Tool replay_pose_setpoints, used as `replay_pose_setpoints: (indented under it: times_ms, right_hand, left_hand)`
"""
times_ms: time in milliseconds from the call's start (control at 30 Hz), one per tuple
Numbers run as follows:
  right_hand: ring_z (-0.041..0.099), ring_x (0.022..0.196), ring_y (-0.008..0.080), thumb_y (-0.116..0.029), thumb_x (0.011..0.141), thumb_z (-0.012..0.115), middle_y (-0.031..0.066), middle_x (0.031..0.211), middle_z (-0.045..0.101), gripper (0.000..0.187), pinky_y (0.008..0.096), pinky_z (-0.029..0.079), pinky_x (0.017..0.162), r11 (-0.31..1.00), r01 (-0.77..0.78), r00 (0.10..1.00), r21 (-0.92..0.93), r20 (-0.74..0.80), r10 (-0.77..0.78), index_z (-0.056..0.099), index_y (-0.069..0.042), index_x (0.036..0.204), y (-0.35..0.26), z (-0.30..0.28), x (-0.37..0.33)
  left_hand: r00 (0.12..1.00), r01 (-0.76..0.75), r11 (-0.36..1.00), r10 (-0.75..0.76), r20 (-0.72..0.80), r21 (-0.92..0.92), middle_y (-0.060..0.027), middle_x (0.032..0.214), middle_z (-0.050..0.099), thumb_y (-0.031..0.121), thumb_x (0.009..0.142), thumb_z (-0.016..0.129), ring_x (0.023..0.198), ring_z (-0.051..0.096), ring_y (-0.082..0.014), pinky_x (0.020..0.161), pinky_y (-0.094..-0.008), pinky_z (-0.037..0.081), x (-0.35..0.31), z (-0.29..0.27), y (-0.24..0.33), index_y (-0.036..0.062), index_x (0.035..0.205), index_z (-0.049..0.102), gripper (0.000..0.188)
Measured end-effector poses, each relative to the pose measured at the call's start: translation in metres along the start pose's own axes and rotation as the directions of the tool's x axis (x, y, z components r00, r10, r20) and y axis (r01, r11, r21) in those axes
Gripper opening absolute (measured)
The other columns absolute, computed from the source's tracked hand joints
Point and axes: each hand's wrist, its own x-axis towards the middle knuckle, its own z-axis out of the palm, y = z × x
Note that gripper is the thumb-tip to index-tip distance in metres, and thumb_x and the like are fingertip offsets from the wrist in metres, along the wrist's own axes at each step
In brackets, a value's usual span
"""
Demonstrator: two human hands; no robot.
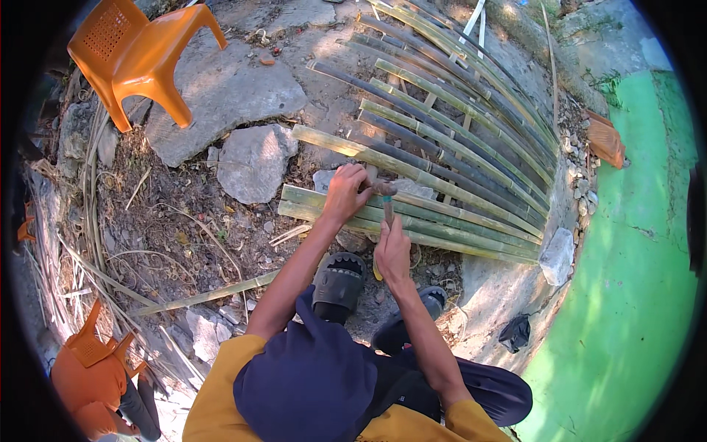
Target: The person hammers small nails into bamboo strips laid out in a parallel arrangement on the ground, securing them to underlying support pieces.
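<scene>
My right hand (392, 249) is wrapped round the handle of a hammer (384, 190), whose head is over the bamboo strips just beyond it. My left hand (346, 193) rests at the near strips, its fingers pinched together close to the hammer head; what they hold, if anything, is too small to make out. Several split green bamboo strips (456, 226) lie under both hands. Further off, more long bamboo slats (434, 129) lie spaced apart across wooden crosspieces (465, 125), drawing close together at the right.
An orange plastic chair (151, 62) stands at the far left, near flat stone slabs (258, 162). Another person in an orange shirt (88, 379) sits at lower left. A loose bamboo strip (213, 294) lies on the dirt. To the right are a pale rock (557, 256) and a green surface (626, 295).
</scene>
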Motion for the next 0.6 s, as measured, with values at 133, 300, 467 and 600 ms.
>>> replay_pose_setpoints:
  times_ms: [133, 300, 467, 600]
  right_hand:
    - [0.065, 0.070, 0.0499, -0.013, 0.108, 0.050, 0.0257, 0.081, 0.065, 0.017, 0.0533, 0.048, 0.060, 0.997, -0.026, 0.999, 0.074, -0.026, 0.027, 0.052, 0.002, 0.115, -0.030, -0.032, -0.004]
    - [0.063, 0.072, 0.0542, -0.012, 0.107, 0.051, 0.0278, 0.078, 0.063, 0.018, 0.0543, 0.047, 0.060, 0.957, 0.215, 0.939, 0.196, -0.310, -0.147, 0.051, 0.002, 0.119, -0.033, -0.031, 0.004]
    - [0.063, 0.071, 0.0525, -0.014, 0.109, 0.049, 0.0278, 0.074, 0.060, 0.015, 0.0530, 0.045, 0.059, 0.999, -0.004, 1.000, 0.038, -0.018, 0.005, 0.048, 0.001, 0.112, -0.008, -0.009, -0.003]
    - [0.063, 0.071, 0.0524, -0.013, 0.109, 0.049, 0.0278, 0.074, 0.061, 0.014, 0.0540, 0.045, 0.059, 0.972, 0.072, 0.990, 0.223, -0.138, -0.041, 0.048, 0.001, 0.113, -0.050, -0.039, 0.005]
  left_hand:
    - [1.000, 0.013, 1.000, -0.013, 0.007, -0.023, -0.0073, 0.080, 0.060, 0.019, 0.072, 0.088, 0.082, 0.060, -0.0294, 0.077, -0.0427, 0.045, -0.008, -0.001, -0.002, 0.0043, 0.078, 0.060, 0.032]
    - [1.000, -0.016, 0.999, 0.015, -0.025, -0.040, -0.0065, 0.080, 0.059, 0.019, 0.072, 0.088, 0.081, 0.059, -0.0288, 0.078, -0.0433, 0.045, 0.000, -0.002, 0.003, 0.0051, 0.077, 0.060, 0.032]
    - [1.000, 0.022, 0.999, -0.022, 0.007, -0.030, -0.0067, 0.080, 0.059, 0.017, 0.073, 0.088, 0.082, 0.059, -0.0290, 0.077, -0.0431, 0.045, -0.004, 0.000, -0.005, 0.0049, 0.077, 0.060, 0.031]
    - [1.000, 0.024, 1.000, -0.024, 0.006, -0.011, -0.0069, 0.081, 0.059, 0.015, 0.072, 0.087, 0.083, 0.059, -0.0293, 0.077, -0.0422, 0.046, -0.006, -0.008, -0.004, 0.0054, 0.077, 0.060, 0.029]
